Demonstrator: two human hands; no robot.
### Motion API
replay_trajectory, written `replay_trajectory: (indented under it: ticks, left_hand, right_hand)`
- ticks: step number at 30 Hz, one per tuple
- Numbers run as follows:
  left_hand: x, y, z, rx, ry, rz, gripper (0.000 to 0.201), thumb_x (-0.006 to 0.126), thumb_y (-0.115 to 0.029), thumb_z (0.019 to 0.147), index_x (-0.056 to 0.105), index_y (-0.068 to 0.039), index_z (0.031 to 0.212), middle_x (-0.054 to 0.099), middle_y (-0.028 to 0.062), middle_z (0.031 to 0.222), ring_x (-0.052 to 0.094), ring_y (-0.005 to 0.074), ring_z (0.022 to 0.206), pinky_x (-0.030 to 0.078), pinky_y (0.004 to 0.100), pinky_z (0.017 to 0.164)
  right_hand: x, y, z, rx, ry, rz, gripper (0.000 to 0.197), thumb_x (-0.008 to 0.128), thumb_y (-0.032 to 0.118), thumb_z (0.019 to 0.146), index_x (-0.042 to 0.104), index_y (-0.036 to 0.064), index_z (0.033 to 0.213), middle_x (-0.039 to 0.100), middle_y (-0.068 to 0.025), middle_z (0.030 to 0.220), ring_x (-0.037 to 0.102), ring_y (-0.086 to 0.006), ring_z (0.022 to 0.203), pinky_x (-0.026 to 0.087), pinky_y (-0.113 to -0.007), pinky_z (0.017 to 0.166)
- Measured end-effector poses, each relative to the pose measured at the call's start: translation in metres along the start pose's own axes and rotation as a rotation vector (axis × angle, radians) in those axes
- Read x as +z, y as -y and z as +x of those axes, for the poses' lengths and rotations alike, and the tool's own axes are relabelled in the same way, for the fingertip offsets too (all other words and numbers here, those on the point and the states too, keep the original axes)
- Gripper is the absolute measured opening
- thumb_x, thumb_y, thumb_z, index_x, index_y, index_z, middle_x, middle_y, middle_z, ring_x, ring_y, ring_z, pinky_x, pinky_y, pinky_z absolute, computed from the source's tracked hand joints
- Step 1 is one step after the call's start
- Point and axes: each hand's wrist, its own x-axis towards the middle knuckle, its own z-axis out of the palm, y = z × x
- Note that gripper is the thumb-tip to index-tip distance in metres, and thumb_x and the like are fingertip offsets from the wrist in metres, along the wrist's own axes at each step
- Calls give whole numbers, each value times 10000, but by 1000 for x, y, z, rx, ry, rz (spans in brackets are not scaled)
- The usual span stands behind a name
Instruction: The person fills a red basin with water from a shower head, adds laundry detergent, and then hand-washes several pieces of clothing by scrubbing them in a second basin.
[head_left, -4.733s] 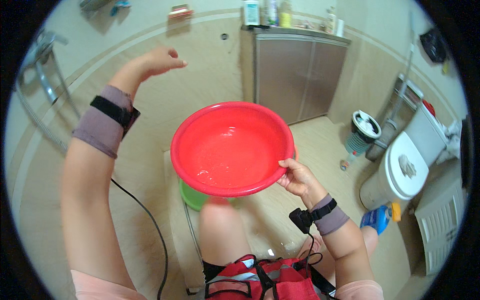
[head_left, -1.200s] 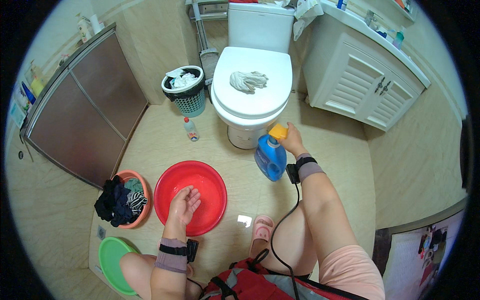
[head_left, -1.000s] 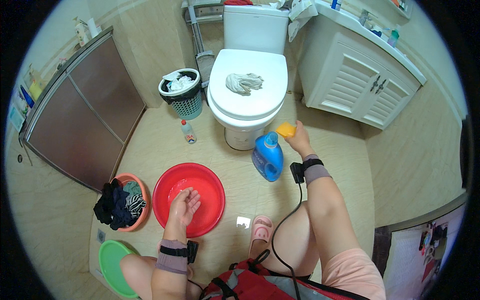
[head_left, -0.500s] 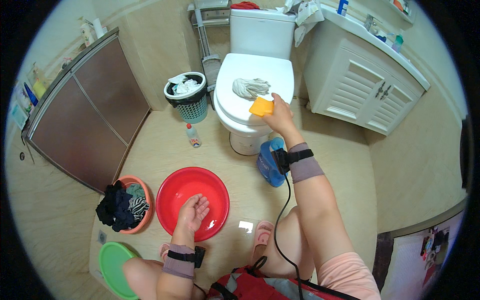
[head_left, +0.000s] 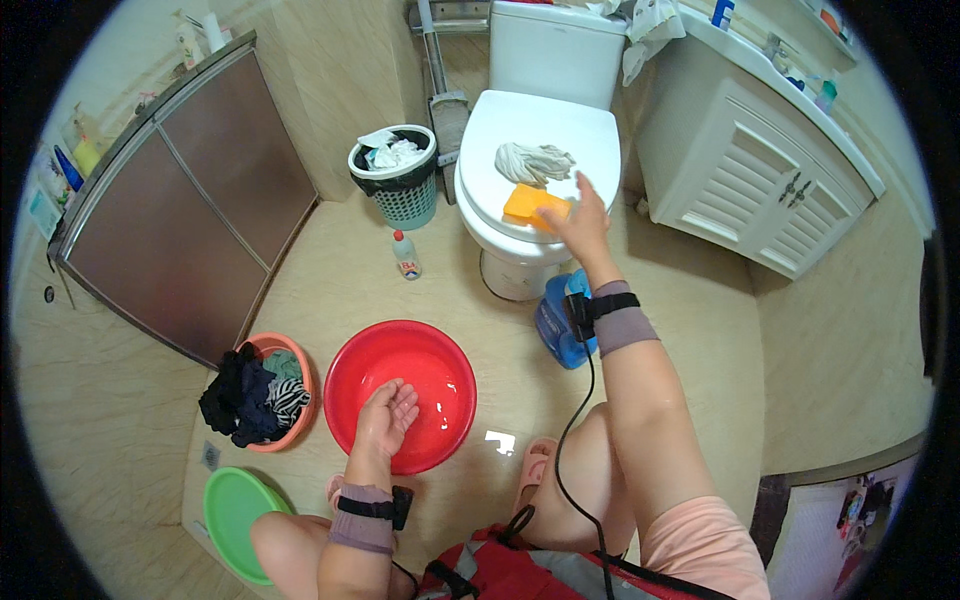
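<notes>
The orange cap has been carried to the toilet lid at upper centre — right hand grip closed on it; left hand lies open in the red basin.

My left hand rests in the near basin; the laundry basin sits left of it. My right hand reaches far to the block on the toilet lid, beside a rag.
</notes>
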Motion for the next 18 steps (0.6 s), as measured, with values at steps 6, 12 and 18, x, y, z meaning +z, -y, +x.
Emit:
replay_trajectory:
  ticks: [6,12,18]
  left_hand:
    - [22,15,11,-25,63,9,216,488,-239,936,570,-100,1080,597,55,1027,568,196,962,454,360,858]
    - [34,21,8,-48,79,19,205,509,-231,927,577,-101,1070,598,55,1036,569,196,971,457,358,852]
    - [29,17,16,-42,73,-5,199,520,-234,922,581,-104,1060,606,48,1019,579,192,950,460,350,839]
  right_hand:
    - [-15,-129,-27,554,-114,272,573,634,175,750,458,2,1268,568,-232,1169,555,-351,1083,457,-400,886]
    - [-17,-159,-100,827,678,151,684,691,148,668,455,-12,1289,528,-218,1232,536,-336,1061,427,-407,871]
    - [-18,-164,-113,896,910,152,625,747,195,665,528,-18,1211,548,-175,1176,520,-302,1029,404,-405,841]
